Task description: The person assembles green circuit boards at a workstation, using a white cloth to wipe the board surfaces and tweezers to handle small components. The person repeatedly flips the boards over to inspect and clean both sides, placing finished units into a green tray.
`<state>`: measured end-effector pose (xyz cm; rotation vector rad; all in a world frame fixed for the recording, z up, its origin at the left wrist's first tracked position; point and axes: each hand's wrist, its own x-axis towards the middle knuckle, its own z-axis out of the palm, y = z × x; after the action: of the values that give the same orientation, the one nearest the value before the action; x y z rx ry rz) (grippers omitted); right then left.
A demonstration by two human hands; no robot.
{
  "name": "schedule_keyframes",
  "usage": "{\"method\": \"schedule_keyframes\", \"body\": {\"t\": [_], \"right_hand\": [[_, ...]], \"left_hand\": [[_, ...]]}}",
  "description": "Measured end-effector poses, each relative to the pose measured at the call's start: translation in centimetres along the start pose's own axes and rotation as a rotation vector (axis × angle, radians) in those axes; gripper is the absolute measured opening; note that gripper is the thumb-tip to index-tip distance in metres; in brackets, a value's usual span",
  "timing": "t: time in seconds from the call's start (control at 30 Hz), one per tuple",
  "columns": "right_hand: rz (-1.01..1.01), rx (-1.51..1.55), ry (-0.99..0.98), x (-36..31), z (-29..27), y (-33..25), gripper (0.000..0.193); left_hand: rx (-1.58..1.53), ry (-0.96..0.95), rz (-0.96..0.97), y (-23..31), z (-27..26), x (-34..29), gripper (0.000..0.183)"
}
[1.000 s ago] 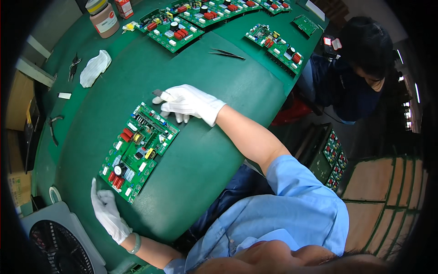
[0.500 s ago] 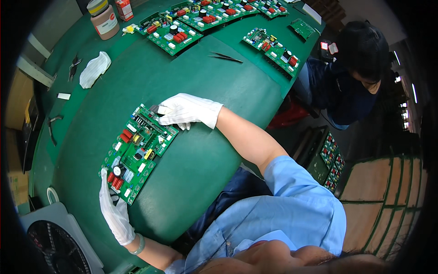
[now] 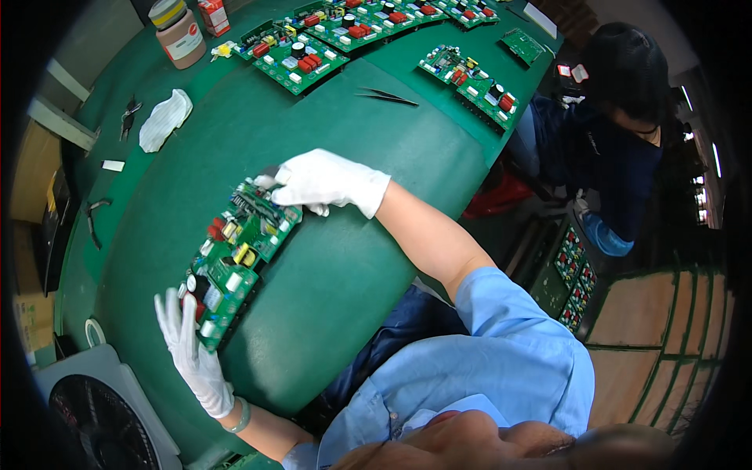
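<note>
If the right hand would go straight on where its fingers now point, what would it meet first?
Most likely the green circuit board: the right hand seems to touch its upper end, though blur leaves the depth unclear.

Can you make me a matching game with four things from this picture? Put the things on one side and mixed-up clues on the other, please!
Things:
1. nearest circuit board
2. tweezers
3. fan
4. jar

Clues:
A. upper left, beside a red-and-white box
B. between the left hand and the right hand
C. lower left of the picture, round and dark
D. dark, slim and pointed

Right pairs: 1-B, 2-D, 3-C, 4-A
</note>
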<state>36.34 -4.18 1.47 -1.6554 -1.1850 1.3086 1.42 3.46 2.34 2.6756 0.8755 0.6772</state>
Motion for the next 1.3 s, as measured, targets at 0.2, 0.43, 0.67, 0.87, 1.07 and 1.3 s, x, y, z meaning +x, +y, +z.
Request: {"method": "schedule_keyframes", "body": {"t": [0.2, 0.43, 0.67, 0.87, 1.07, 1.3], "right_hand": [[-0.259, 0.481, 0.036, 0.1, 0.3, 0.3, 0.041], [-0.287, 0.495, 0.436, -4.3, 2.5, 0.8, 0.038], [-0.304, 0.481, 0.703, -10.8, 4.5, 2.0, 0.035], [-0.226, 0.06, 1.083, -15.0, 7.2, 4.2, 0.032], [-0.719, -1.035, 0.121, -15.0, 11.8, 2.9, 0.025], [-0.577, -1.056, 0.027, -14.2, 12.5, 3.2, 0.034]], "left_hand": [[-0.54, 0.143, -0.205, 1.1, 0.9, -0.9, 0.037], [-1.47, 0.093, -0.263, 2.4, 2.9, -1.5, 0.046], [-1.151, -0.224, -0.019, 3.0, 1.7, -2.4, 0.044], [-1.171, -0.272, 0.096, 2.6, 2.3, -1.9, 0.043], [-1.181, -0.274, 0.153, 2.7, 2.7, -2.2, 0.047], [-1.166, -0.29, 0.07, 2.9, 2.3, -2.1, 0.048]]}}
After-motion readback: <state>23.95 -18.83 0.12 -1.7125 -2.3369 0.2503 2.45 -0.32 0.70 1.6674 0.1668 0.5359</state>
